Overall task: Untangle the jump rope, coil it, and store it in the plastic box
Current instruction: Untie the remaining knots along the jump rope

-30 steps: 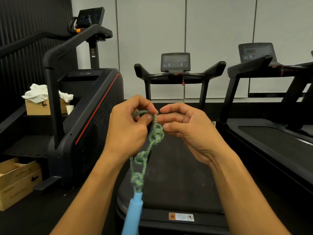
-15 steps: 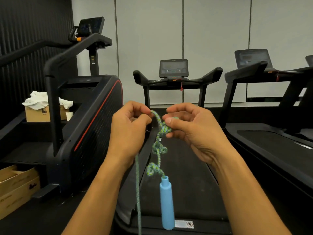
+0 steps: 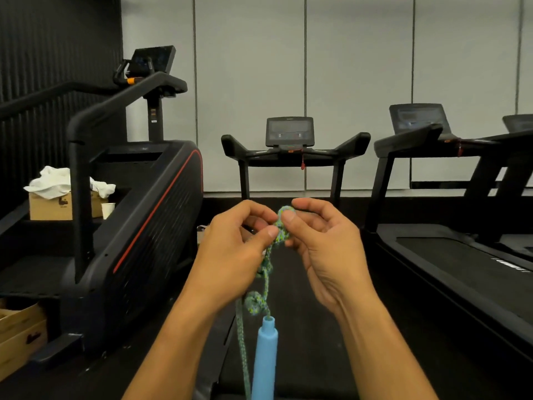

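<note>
left hand [image 3: 230, 252] + right hand [image 3: 323, 243]: pinching knotted green braided jump rope [image 3: 266, 272] | light-blue plastic handle [image 3: 265, 356]: hanging below | black treadmill [image 3: 291, 145]: behind

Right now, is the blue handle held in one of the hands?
No, the blue handle hangs free below the knotted rope, which both the left hand and right hand pinch.

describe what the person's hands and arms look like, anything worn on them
Both are bare. The left hand and right hand wear no gloves, and no rings, watch or bands show. Both forearms are uncovered down to the bottom edge of the picture, with no sleeve in view. The thumbnails are short and unpainted.
</note>
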The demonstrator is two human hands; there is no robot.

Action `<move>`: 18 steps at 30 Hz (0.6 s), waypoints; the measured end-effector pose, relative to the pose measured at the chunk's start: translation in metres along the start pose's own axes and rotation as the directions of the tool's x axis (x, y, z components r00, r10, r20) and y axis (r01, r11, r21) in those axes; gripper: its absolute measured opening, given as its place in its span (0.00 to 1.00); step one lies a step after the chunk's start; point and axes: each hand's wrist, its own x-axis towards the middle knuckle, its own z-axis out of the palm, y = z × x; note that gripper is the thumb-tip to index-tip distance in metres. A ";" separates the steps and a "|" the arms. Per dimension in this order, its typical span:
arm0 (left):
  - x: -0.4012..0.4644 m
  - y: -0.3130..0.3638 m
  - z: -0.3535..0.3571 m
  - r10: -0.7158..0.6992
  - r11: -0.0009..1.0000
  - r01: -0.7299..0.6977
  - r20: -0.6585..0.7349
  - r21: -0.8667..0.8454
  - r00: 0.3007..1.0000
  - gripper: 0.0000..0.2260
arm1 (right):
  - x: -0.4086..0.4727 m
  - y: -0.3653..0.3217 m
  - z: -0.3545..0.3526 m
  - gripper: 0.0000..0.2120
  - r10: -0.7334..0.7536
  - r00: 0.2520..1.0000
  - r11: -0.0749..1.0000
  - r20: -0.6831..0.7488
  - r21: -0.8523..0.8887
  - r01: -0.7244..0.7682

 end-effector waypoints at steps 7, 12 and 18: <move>-0.004 -0.008 -0.001 0.028 0.996 -0.019 -0.096 0.090 0.995 0.05 | 0.002 0.011 0.009 0.07 -0.048 0.999 0.990 0.019 -0.131 0.050; -0.006 -0.013 -0.014 0.063 0.992 -0.048 -0.136 0.114 0.989 0.04 | 0.002 0.008 0.013 0.12 -0.027 0.991 0.983 0.128 -0.176 0.049; -0.008 -0.010 -0.023 0.099 0.992 -0.085 -0.153 0.093 0.983 0.06 | -0.007 0.002 0.021 0.21 -0.025 0.975 0.944 0.221 -0.317 0.096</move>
